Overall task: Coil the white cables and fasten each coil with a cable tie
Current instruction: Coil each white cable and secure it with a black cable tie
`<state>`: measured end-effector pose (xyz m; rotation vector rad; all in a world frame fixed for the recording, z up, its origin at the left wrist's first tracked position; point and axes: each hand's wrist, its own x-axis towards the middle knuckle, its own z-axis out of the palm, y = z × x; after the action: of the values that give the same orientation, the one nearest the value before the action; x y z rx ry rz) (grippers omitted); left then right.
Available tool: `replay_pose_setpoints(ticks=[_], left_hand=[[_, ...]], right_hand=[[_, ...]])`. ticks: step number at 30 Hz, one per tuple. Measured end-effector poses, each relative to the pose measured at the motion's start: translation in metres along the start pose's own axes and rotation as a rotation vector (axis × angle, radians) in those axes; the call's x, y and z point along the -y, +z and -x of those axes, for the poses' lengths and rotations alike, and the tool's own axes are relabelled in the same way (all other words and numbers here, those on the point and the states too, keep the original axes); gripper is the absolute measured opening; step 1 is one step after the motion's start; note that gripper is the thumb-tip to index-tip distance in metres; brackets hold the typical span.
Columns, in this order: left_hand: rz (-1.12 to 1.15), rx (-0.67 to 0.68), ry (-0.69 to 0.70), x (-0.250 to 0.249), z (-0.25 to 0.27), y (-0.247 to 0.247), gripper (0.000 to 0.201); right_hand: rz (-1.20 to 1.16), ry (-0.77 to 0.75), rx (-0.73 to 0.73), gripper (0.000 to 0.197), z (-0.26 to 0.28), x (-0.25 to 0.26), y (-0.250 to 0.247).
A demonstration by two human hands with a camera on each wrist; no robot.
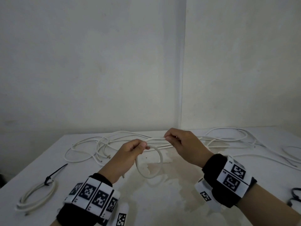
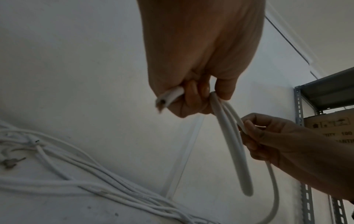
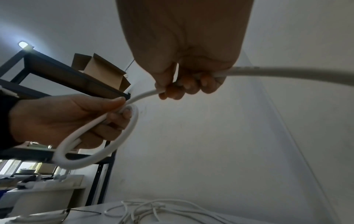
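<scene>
Your left hand (image 1: 130, 150) pinches a white cable (image 1: 160, 158) where it forms one loop, thumb and fingers clenched on the crossing; the loop hangs above the middle of the desk (image 1: 179, 201). The cut end projects from the fist in the left wrist view. Your right hand (image 1: 182, 144) grasps the same cable just beyond the loop, fingers curled round it. Loose white cables (image 1: 101, 144) lie tangled along the far edge. A finished coil (image 1: 37, 196), bound by a black cable tie (image 1: 53, 175), rests near the left edge.
</scene>
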<state>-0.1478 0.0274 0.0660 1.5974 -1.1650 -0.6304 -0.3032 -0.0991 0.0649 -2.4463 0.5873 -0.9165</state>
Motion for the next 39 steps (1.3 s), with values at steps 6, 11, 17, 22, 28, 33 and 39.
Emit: replay_pose_setpoints(ticks=[6, 11, 17, 22, 28, 33, 39], left_hand=[[-0.039, 0.018, 0.026, 0.001, -0.001, 0.006, 0.027], [0.005, 0.026, 0.024, -0.004, -0.002, 0.005, 0.026], [0.011, 0.013, 0.055, -0.005, -0.001, 0.008, 0.024], [0.017, -0.048, 0.107, -0.006, -0.001, 0.011, 0.018], [0.024, -0.104, 0.142, -0.005, -0.002, 0.012, 0.016], [-0.032, -0.120, 0.137, -0.001, -0.005, 0.012, 0.014], [-0.053, -0.170, 0.114, 0.005, -0.008, 0.015, 0.012]], right_hand=[[0.150, -0.036, 0.059, 0.017, -0.008, 0.006, -0.002], [0.056, 0.019, 0.146, 0.019, -0.005, 0.010, 0.001], [-0.166, 0.002, 0.176, 0.031, -0.001, 0.012, 0.008], [-0.351, 0.045, 0.142, 0.021, -0.002, 0.008, 0.010], [-0.385, 0.099, 0.174, 0.024, 0.000, 0.012, 0.009], [-0.283, 0.092, 0.165, 0.033, -0.002, 0.015, 0.007], [-0.299, 0.128, 0.172, 0.029, 0.002, 0.018, 0.004]])
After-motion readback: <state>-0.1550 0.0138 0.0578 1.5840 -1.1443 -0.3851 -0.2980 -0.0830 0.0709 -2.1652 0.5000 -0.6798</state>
